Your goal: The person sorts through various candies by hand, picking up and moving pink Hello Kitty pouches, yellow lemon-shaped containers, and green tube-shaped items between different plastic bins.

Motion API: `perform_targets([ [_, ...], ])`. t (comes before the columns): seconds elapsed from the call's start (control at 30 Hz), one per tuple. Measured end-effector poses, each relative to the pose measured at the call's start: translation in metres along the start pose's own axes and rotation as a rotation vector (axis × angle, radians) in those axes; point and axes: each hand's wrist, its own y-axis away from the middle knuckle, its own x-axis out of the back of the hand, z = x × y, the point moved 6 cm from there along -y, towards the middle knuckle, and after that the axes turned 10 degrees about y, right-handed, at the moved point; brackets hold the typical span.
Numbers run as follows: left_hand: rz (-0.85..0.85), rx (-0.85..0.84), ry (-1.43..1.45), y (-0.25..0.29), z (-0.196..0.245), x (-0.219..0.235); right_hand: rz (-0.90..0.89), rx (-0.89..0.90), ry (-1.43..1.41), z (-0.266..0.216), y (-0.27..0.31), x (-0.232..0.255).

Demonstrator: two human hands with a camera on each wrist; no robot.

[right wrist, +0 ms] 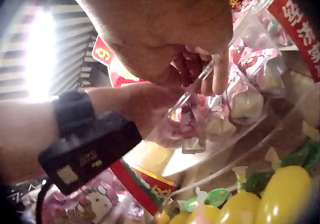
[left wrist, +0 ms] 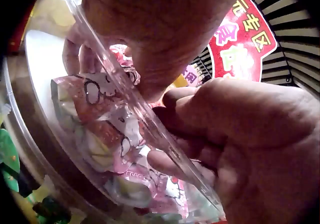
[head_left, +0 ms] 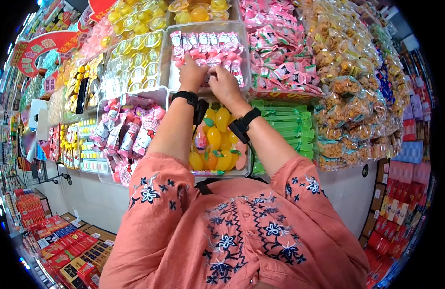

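Note:
Several pink candy packets [head_left: 210, 39] with white cartoon cat faces lie in rows in a clear plastic bin [head_left: 247, 58]. My left hand [head_left: 191, 73] reaches over the bin's near wall. Its fingers [left wrist: 76, 56] curl about a pink packet among the others; part of that packet is hidden behind the hand. At its right, my right hand [head_left: 225, 84] bends over the near rim, fingers curled. In the right wrist view its fingertips [right wrist: 220, 76] are right at the rim, close to the packets inside. I cannot tell whether they pinch one.
Just below stands a bin of yellow mango-shaped items [head_left: 214, 138]. Larger pink packets [head_left: 148, 127] fill a bin at the left. Green long-handled items [head_left: 285, 130] lie at the right, near piled bagged snacks [head_left: 347, 106]. Yellow-lidded cups [head_left: 135, 58] are at the upper left.

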Motion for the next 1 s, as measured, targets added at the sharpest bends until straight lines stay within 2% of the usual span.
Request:
perform_targets([
  [0.1, 0.035, -0.042, -0.039, 0.007, 0.012, 0.007, -0.035, -0.209, -0.343, 0.016, -0.012, -0.004],
  [0.2, 0.052, -0.127, -0.046, 0.017, 0.025, 0.010, 0.047, -0.152, -0.378, 0.020, -0.033, -0.003],
  [0.33, 0.089, -0.295, -0.032, 0.022, 0.028, 0.010, -0.002, -0.249, -0.405, 0.027, -0.052, -0.014],
  [0.37, 0.108, -0.337, -0.024, 0.024, 0.029, 0.011, 0.035, -0.212, -0.385, 0.033, -0.058, -0.020],
  [0.47, 0.089, -0.390, -0.065, 0.029, 0.035, 0.008, -0.042, -0.215, -0.361, 0.039, -0.070, -0.030],
  [0.5, 0.091, -0.354, -0.090, 0.032, 0.039, 0.009, 0.003, -0.209, -0.243, 0.027, -0.068, -0.015],
  [0.6, 0.074, -0.351, -0.079, 0.034, 0.040, 0.010, -0.051, -0.266, -0.286, 0.028, -0.074, -0.018],
  [0.63, 0.068, -0.342, -0.068, 0.034, 0.039, 0.010, -0.004, -0.222, -0.301, 0.027, -0.076, -0.018],
  [0.77, 0.068, -0.336, -0.034, 0.031, 0.034, 0.010, -0.113, -0.373, -0.364, 0.037, -0.083, -0.031],
  [0.9, 0.066, -0.320, -0.041, 0.024, 0.028, 0.010, -0.170, -0.376, -0.459, 0.034, -0.085, -0.036],
  [1.0, 0.059, -0.151, -0.014, 0.010, 0.008, 0.007, -0.151, -0.346, -0.441, 0.048, -0.087, -0.049],
])
